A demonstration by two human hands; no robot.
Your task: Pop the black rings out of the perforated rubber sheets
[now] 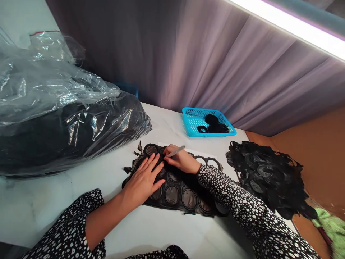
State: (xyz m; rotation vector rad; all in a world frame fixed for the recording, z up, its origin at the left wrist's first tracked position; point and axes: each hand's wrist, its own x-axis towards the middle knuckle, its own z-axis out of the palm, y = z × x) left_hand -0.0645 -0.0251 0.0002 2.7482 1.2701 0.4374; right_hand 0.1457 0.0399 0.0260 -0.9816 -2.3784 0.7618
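A black rubber sheet (172, 194) moulded with rows of round rings lies on the white table in front of me. My left hand (142, 176) rests flat on its left part, fingers stretched out and apart. Just beyond those fingertips, my right hand (181, 160) pinches a slim pale pen-like tool (176, 151). The tool's tip points down at the upper part of the sheet, between both hands; my fingers hide what it touches. Along the far right edge, several rings have open centres with white showing through.
A blue mesh basket (185, 124) with loose black rings stands at the back. To the right is a heap of black rubber scraps and discs (265, 176). A large clear plastic bag (67, 118) of black material fills the left. Behind hangs a grey curtain (161, 54).
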